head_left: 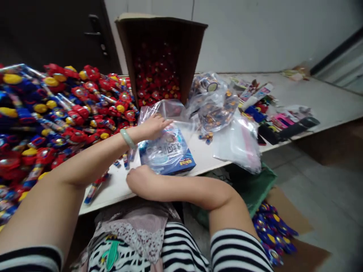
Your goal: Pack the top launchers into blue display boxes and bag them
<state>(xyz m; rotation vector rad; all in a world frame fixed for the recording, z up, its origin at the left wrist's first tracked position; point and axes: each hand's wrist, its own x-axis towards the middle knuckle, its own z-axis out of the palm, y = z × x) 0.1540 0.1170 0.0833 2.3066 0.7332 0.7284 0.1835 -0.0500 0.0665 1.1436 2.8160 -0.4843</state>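
The blue box (170,153), inside a clear bag (167,113), is pressed flat under the left hand (151,126) with open fingers. Its near corner is gripped by the curled right hand (140,181). Red toys (65,113) are piled beside the left fingers.

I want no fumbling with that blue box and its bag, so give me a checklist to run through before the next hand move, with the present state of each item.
1. Left hand on the clear plastic bag: ok, it rests on the bag at the far end of the blue box.
2. Right hand at the near end of the box: ok, touching it at the table edge.
3. Box fully inside the bag: cannot tell, the plastic is clear and creased.
4. Box lying flat on the table: ok.
5. Pile of red and blue toys clear of the box: not ok, several lie right beside it.
6. Grip of either hand: cannot tell, the fingertips are hidden.
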